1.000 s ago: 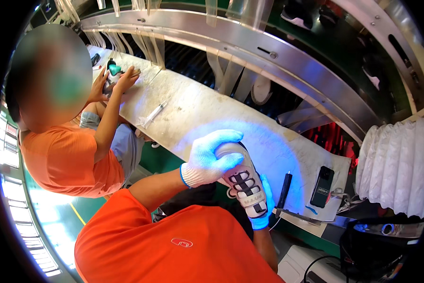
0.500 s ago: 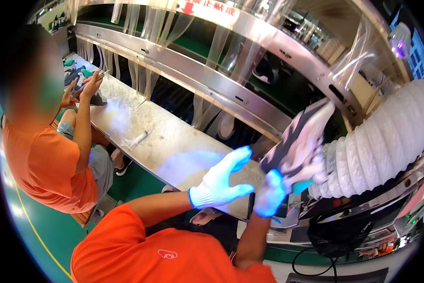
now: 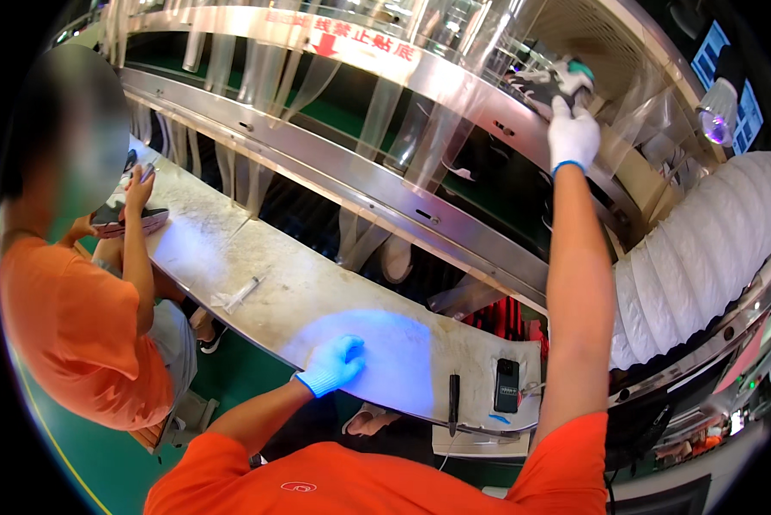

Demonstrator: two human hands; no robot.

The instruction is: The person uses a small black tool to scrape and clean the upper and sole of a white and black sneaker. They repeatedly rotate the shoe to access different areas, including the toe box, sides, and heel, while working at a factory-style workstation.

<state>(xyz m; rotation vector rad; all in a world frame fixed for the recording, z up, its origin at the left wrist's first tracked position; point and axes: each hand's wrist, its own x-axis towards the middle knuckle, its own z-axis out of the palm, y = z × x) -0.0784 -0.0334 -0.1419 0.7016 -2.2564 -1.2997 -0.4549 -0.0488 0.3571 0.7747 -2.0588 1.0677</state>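
Observation:
My right hand [image 3: 574,140], in a white knitted glove with a blue cuff, is stretched far forward and up. It grips a dark grey and white sneaker [image 3: 550,89] with a green patch at its heel end. The shoe is at the upper shelf of the metal conveyor machine, near the clear strip curtain. My left hand [image 3: 332,364], gloved and tinted blue by a lamp, is at the near edge of the pale workbench [image 3: 295,283]. Its fingers are loosely curled, with nothing visible in them.
A black pen-like tool [image 3: 454,403] and a black phone-like device [image 3: 506,385] lie on the bench's right end. Further left lies a syringe-like white tool [image 3: 243,293]. A ribbed white duct [image 3: 703,257] flanks my right arm. At left, a seated co-worker [image 3: 76,335] holds a shoe.
My right hand has carried the sneaker from above the bench up and forward to the upper shelf. My left hand has come away, lowering leftward to the bench edge, its fingers curling in.

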